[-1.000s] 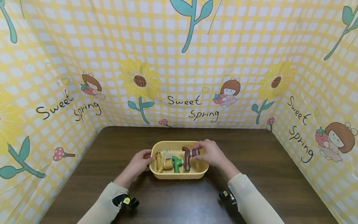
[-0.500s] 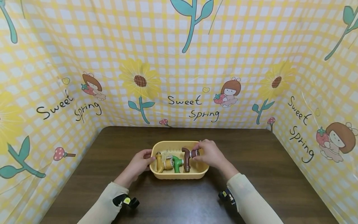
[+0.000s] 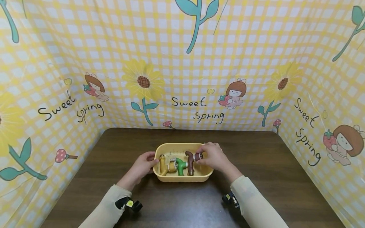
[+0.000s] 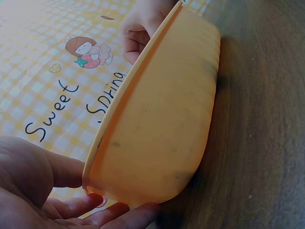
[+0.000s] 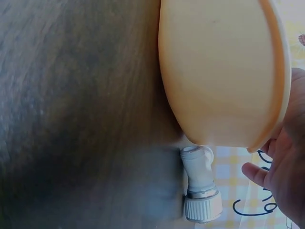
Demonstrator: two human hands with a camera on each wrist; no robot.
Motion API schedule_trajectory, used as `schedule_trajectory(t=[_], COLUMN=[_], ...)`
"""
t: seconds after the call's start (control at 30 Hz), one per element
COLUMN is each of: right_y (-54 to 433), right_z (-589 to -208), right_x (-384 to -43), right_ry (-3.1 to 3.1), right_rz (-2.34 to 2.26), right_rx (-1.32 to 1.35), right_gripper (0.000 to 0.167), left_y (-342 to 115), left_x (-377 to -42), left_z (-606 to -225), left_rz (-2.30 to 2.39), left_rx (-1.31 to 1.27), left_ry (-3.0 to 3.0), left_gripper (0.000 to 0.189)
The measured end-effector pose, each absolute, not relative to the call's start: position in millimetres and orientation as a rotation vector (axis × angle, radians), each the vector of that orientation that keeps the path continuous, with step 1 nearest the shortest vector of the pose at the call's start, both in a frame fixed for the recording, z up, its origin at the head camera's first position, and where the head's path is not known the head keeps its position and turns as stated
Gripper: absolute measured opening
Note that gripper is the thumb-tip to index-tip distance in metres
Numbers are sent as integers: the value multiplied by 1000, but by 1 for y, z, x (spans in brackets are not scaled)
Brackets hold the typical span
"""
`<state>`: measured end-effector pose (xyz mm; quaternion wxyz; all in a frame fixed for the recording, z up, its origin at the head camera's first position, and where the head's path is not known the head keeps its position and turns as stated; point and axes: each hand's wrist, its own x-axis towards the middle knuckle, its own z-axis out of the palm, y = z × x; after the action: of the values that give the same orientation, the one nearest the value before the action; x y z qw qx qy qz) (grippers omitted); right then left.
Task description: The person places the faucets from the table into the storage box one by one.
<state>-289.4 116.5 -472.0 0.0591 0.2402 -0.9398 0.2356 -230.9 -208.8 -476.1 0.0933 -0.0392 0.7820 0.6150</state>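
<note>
A pale yellow plastic basin (image 3: 182, 179) stands on the table in the head view. My left hand (image 3: 141, 166) grips its left end, thumb at the rim and fingers against the outer wall. Inside, from left to right, lie a yellow toy faucet (image 3: 163, 166), a green toy faucet (image 3: 181, 166) and a brown toy faucet (image 3: 190, 164). Over the right end, my right hand (image 3: 215, 156) pinches the knob end of the brown one. A white toy faucet (image 5: 200, 183) with a ribbed cap shows past the basin in the right wrist view; my right hand largely hides it in the head view.
The dark wooden table (image 3: 176, 205) extends around the basin. Yellow checked cloth (image 3: 185, 72) printed with flowers and figures hangs behind and on both sides. Dark wrist cameras sit on both cream sleeves.
The brown toy faucet has shifted slightly toward my body, still pinched by the right hand. Both hands and the basin stay nearly where they were.
</note>
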Motion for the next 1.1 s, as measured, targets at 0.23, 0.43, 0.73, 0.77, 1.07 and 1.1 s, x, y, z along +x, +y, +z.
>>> schedule_trajectory(t=[0.23,0.43,0.73,0.77,1.07,1.1], right_y=[116,115,114,114,112,112], right_z=[-472,-471,-472,-471,-472,-472], right_x=[-288,-289,-290,-290,-292,-292], right_ry=[-2864,-2845,-2833,-2834,-2824,-2818], right_rz=[688,643,569,571,528,526], right_rx=[714,771,821,823,855,861], right_gripper=[35,34,32,32,31,31], left_y=[-209,-209,-209,-209,-209,-209], left_x=[-231,-232,-231,-231,-231,-232], left_z=[-477,-477,-477,-477,-478,-478], left_rz=[1838,1832,1838,1836,1844,1846], left_rx=[-124,-131,-130,-130,-118,-117], left_ry=[2320,2325,2319,2321,2319,2317], left_gripper=[43,43,43,43,44,44])
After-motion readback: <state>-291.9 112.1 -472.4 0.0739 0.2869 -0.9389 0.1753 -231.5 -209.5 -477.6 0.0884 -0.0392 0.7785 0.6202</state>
